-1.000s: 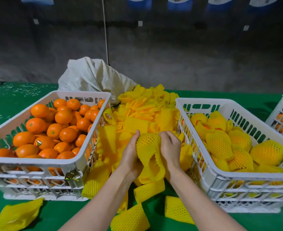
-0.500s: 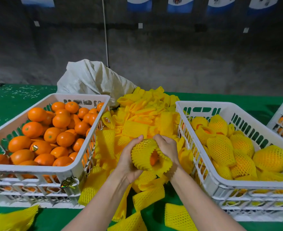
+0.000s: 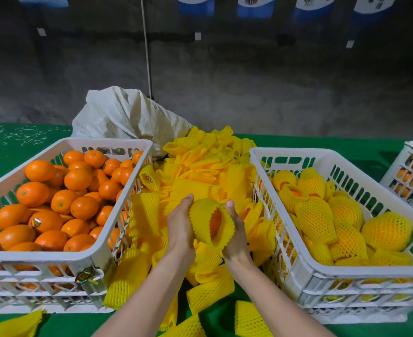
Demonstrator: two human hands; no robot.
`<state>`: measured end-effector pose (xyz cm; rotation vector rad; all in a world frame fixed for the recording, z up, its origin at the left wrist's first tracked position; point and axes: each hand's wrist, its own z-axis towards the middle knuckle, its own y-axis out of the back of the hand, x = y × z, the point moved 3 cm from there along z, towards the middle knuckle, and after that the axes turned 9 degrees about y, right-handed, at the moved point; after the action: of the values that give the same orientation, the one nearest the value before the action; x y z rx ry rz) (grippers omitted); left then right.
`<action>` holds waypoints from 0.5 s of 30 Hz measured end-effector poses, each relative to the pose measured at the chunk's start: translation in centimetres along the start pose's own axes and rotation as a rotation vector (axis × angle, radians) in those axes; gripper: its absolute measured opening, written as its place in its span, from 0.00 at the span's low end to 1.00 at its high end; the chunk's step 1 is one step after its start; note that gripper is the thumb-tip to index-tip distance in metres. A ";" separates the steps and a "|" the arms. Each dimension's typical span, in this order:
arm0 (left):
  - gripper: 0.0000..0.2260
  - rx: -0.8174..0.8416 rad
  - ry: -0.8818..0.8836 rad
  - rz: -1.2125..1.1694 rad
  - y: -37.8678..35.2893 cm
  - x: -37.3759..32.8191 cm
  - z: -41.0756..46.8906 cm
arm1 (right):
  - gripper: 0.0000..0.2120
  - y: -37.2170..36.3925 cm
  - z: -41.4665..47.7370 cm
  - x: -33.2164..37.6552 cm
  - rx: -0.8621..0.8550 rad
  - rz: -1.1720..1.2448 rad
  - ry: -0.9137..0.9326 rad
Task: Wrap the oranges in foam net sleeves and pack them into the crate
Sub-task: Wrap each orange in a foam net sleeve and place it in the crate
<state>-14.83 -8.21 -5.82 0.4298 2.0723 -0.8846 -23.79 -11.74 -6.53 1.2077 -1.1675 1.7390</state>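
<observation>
Orange (image 3: 215, 222) (sleeved) held between 2 hands (image 3: 180, 229) (image 3: 237, 242).

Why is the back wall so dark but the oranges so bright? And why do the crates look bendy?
In the head view, light falls on the table, so the oranges show small white glints while the wall behind stays dim; the wide-angle lens bows the crate rims toward the frame's edges; the sleeve is sharp, not blurred.

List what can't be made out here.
All head view.
- Orange: mostly covered by the sleeve.
- Left hand, right hand: fingers behind the sleeve.
- Far-right crate: cut off by the right edge.
- Sack: contents hidden by its cloth.
- Wall signs: cut off by the top edge.
</observation>
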 end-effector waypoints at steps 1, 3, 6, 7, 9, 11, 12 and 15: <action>0.10 -0.019 -0.023 0.013 0.0 -0.2 0.0 | 0.22 -0.1 0.1 -0.1 0.003 0.012 -0.032; 0.11 -0.041 -0.046 0.013 -0.1 -0.6 0.0 | 0.22 -0.1 0.4 -0.5 0.000 0.019 -0.126; 0.10 -0.021 -0.012 -0.021 -0.3 -0.5 -0.1 | 0.13 -0.1 0.5 -0.9 -0.038 0.122 -0.257; 0.10 -0.008 0.005 -0.041 -0.3 -0.4 -0.2 | 0.12 -0.1 0.5 -0.8 -0.051 0.134 -0.269; 0.10 0.001 0.013 -0.067 -0.3 -0.2 -0.2 | 0.11 -0.1 0.7 -0.6 -0.081 0.143 -0.273; 0.12 0.006 -0.014 -0.053 -0.1 0.0 0.0 | 0.11 0.1 0.8 -0.5 -0.093 0.201 -0.299; 0.12 0.014 -0.035 -0.042 -0.1 0.0 0.0 | 0.11 0.2 0.8 -0.4 -0.092 0.246 -0.313; 0.14 0.028 -0.082 0.011 -0.2 0.0 0.1 | 0.13 0.2 0.9 -0.2 -0.066 0.343 -0.347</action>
<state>-14.87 -8.41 -5.79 0.4128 1.9829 -0.9108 -23.64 -12.67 -6.68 1.3666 -1.7078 1.7573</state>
